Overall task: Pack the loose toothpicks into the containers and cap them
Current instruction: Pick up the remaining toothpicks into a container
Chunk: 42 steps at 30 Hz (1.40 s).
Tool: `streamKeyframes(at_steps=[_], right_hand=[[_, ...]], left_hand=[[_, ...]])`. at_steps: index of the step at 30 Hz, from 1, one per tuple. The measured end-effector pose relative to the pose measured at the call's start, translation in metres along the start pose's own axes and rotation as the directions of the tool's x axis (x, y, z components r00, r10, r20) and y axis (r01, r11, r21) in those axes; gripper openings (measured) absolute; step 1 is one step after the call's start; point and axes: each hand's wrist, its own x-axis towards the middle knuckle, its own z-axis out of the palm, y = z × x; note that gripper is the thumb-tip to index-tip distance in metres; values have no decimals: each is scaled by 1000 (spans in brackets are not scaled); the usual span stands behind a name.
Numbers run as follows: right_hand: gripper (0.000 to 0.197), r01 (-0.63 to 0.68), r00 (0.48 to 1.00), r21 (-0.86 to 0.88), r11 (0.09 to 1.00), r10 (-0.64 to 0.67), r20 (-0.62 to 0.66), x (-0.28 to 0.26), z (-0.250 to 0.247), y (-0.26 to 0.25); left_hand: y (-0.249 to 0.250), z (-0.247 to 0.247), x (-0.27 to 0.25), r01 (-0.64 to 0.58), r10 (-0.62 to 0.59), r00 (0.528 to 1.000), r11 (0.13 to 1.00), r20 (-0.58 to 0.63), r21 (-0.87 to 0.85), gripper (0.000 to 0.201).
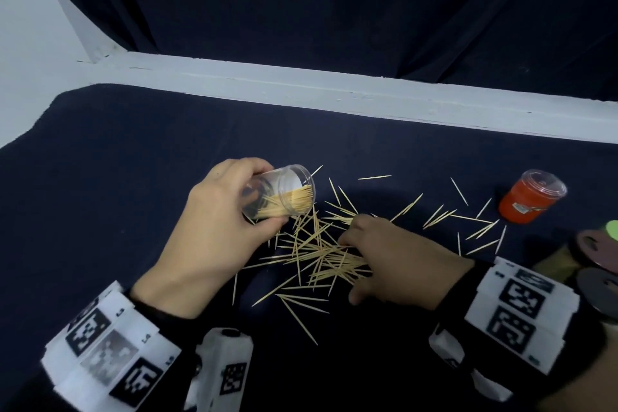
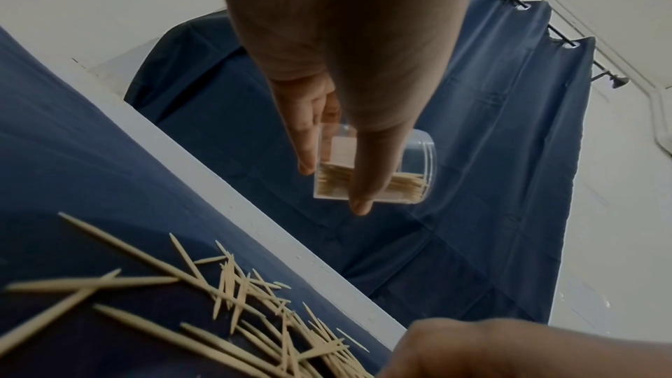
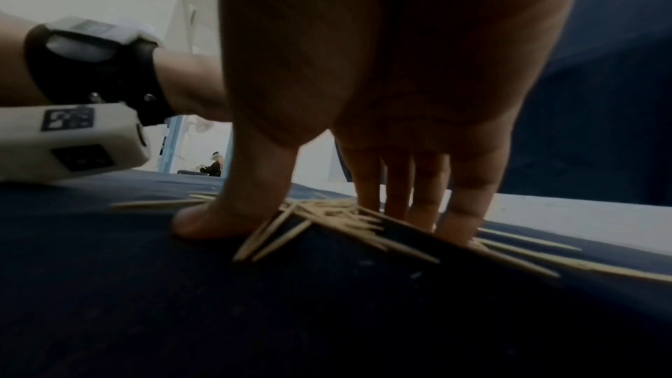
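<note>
My left hand (image 1: pixel 227 211) grips a clear container (image 1: pixel 284 194) tipped on its side just above the dark cloth, mouth facing right. It is partly filled with toothpicks. In the left wrist view the thumb and fingers (image 2: pixel 360 177) wrap the container (image 2: pixel 411 160). A pile of loose toothpicks (image 1: pixel 314 251) lies between my hands, with more scattered to the right. My right hand (image 1: pixel 384 257) sits on the pile. In the right wrist view its straight fingers (image 3: pixel 425 206) and thumb touch down on either side of a bunch of toothpicks (image 3: pixel 327 211). A red container (image 1: pixel 528 201) with a clear cap stands at the right.
Several flat coloured discs (image 1: pixel 598 244) lie at the right edge, near my right wrist. A white ledge (image 1: pixel 334 94) runs along the far side of the table, with a dark curtain (image 1: pixel 334 3) behind it. The left wrist camera (image 3: pixel 69 140) hovers close to the pile.
</note>
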Motion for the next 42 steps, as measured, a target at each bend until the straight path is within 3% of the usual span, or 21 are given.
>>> streamKeyframes(at_steps=[7, 10, 15, 18, 22, 26, 30, 34, 36, 39, 42], right_hand=[[19, 61, 996, 85, 995, -55, -74, 14, -7, 11], [20, 76, 996, 82, 994, -71, -61, 19, -9, 11], [30, 218, 976, -23, 976, -219, -20, 23, -12, 6], [20, 170, 985, -57, 984, -171, -10, 25, -12, 8], [13, 90, 995, 23, 996, -90, -37, 34, -13, 14], [27, 1, 1000, 176, 984, -5, 24, 40, -24, 18], [40, -15, 994, 139, 990, 30, -108, 37, -31, 14], [120, 43, 999, -36, 998, -43, -13, 36, -22, 1], [133, 52, 998, -74, 996, -49, 38, 42, -18, -1], [121, 32, 998, -70, 997, -28, 64, 50, -16, 2], [81, 39, 999, -30, 999, -39, -12, 53, -16, 4]], left_hand=[[1, 0, -2, 1, -1, 1000, 1000, 0, 6, 50], [1, 0, -2, -2, 2, 1000, 1000, 4, 11, 51], [3, 0, -1, -5, 5, 1000, 1000, 10, 14, 50], [2, -1, -2, -3, 3, 1000, 1000, 11, 17, 51], [2, -1, -1, -11, 11, 1000, 1000, 7, 15, 49], [0, -1, -1, -14, 14, 1000, 1000, -6, 0, 47], [-1, -1, -1, 7, -7, 1000, 1000, -2, 13, 48], [0, -1, -1, 25, -25, 1000, 1000, -1, 6, 48], [0, -1, -1, 25, -25, 1000, 1000, -2, -5, 48], [-1, -1, -1, 26, -26, 1000, 1000, 1, -9, 48], [-2, -1, -1, 32, -32, 1000, 1000, 0, 1, 48]])
